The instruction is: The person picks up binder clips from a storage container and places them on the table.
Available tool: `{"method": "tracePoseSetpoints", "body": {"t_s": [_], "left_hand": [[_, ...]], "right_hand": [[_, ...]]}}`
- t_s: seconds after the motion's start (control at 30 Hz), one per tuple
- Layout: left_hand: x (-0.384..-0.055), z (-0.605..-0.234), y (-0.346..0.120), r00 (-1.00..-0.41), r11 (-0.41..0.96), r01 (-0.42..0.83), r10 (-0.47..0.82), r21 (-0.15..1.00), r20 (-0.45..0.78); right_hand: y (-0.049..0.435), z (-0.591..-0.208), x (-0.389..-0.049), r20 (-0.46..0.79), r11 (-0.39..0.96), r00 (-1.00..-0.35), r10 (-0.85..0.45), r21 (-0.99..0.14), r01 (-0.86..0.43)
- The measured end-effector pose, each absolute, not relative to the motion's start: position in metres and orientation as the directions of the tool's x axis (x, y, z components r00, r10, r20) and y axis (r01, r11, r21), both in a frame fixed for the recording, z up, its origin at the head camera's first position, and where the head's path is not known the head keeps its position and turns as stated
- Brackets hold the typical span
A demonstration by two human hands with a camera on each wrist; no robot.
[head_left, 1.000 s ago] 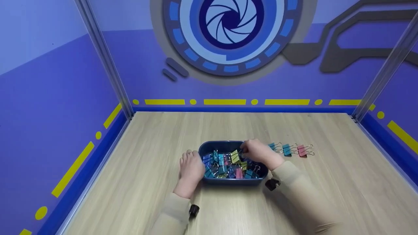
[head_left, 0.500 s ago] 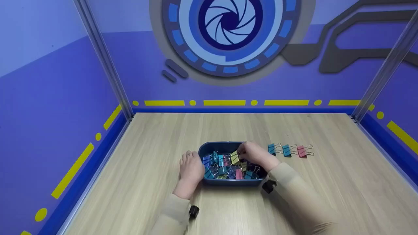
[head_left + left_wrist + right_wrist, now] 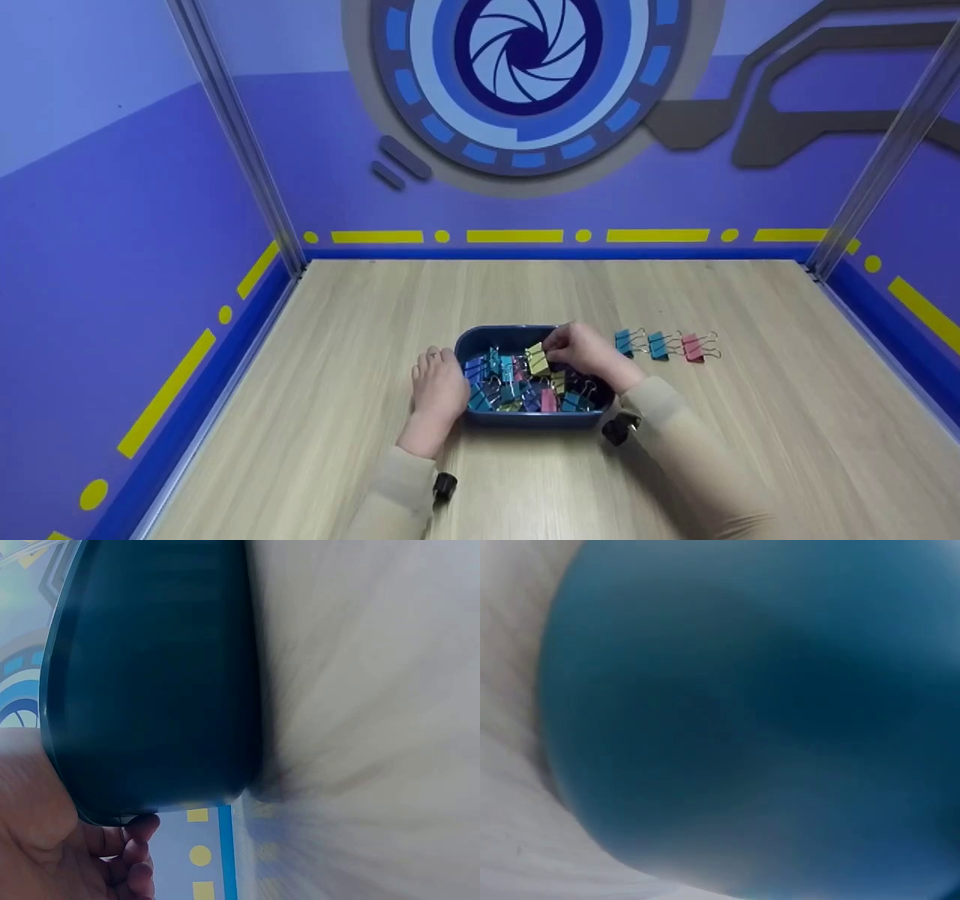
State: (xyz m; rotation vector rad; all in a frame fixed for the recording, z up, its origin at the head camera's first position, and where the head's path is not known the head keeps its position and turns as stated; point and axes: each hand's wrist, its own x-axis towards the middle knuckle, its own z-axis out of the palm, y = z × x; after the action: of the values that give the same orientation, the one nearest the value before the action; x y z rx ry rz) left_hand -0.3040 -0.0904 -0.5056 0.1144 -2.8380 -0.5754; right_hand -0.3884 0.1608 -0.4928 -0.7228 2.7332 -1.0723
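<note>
A dark blue rectangular box (image 3: pixel 536 420) holds several binder clips in teal, blue, pink and yellow. My left hand (image 3: pixel 439 386) grips the box's left end, with its curled fingers (image 3: pixel 139 840) against the outer wall in the left wrist view. Inside the box, my right hand (image 3: pixel 585 349) pinches a yellow binder clip (image 3: pixel 535 360) at its handle side, among the other clips. A pink clip (image 3: pixel 549 400) and a teal clip (image 3: pixel 576 401) lie near the front wall. The right wrist view is filled by the box's blurred outer wall (image 3: pixel 705 727), and that hand is out of its sight.
To the right of the box, two teal binder clips (image 3: pixel 625 343) and one pink binder clip (image 3: pixel 694 348) stand in a row on the wooden table (image 3: pixel 360 315). Blue printed panels (image 3: pixel 525 210) with metal corner posts (image 3: pixel 247 142) enclose the table's back and sides.
My right hand has shifted slightly left inside the box, onto the yellow clip, which has moved a little to the left. The left hand and the box stay put.
</note>
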Motion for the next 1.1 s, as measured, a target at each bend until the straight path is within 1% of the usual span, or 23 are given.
{"method": "tracePoseSetpoints", "body": {"t_s": [0.13, 0.33, 0.53, 0.7, 0.87, 1.1], "left_hand": [[-0.304, -0.506, -0.091, -0.971, 0.917, -0.031, -0.123, 0.399, 0.207], [-0.304, -0.505, -0.091, -0.971, 0.915, -0.028, -0.12, 0.403, 0.205], [-0.303, -0.504, -0.091, -0.97, 0.914, -0.021, -0.117, 0.405, 0.213], [-0.304, -0.506, -0.092, -0.968, 0.916, -0.021, -0.118, 0.4, 0.22], [-0.304, -0.506, -0.092, -0.967, 0.914, -0.021, -0.121, 0.404, 0.223], [-0.305, -0.506, -0.091, -0.969, 0.918, -0.024, -0.118, 0.395, 0.217]], "right_hand": [[0.164, -0.492, -0.388, 0.092, 0.603, -0.891, -0.444, -0.705, -0.373], [0.169, -0.489, -0.389, 0.067, 0.574, -0.935, -0.348, -0.774, -0.269], [0.174, -0.486, -0.388, 0.067, 0.527, -0.947, -0.316, -0.817, -0.234], [0.177, -0.486, -0.388, 0.043, 0.497, -0.957, -0.287, -0.847, -0.187], [0.179, -0.482, -0.387, 0.036, 0.48, -0.958, -0.283, -0.86, -0.175], [0.187, -0.467, -0.382, 0.084, 0.469, -0.955, -0.284, -0.857, -0.215]]}}
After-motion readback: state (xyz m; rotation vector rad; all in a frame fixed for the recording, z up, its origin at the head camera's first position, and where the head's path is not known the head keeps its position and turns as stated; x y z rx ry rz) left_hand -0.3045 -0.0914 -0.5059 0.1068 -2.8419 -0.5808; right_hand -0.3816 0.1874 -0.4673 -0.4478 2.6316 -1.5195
